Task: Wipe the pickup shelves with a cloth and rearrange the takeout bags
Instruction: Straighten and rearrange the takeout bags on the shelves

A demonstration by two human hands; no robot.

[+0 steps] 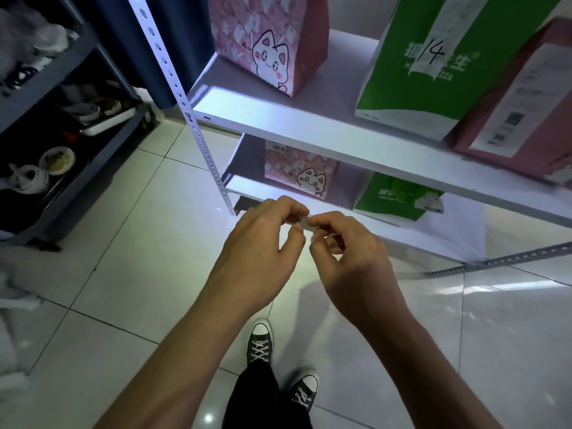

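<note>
My left hand (266,239) and my right hand (346,252) meet in front of the white shelf unit, both pinching a small pale object (305,220) between fingertips; what it is I cannot tell. The upper shelf (278,119) carries a pink cat bag (272,41), a green bag marked 14 (424,63) and a pink bag with a receipt (526,113). On the lower shelf (247,185) stand a second pink cat bag (300,171) and a second green bag (399,196). No cloth is visible.
A perforated white upright (185,106) marks the shelf's left corner. A dark rack (93,131) with dishes and plastic bags stands at the left. White floor tiles (139,258) spread below, with my black sneakers (260,342) at the bottom.
</note>
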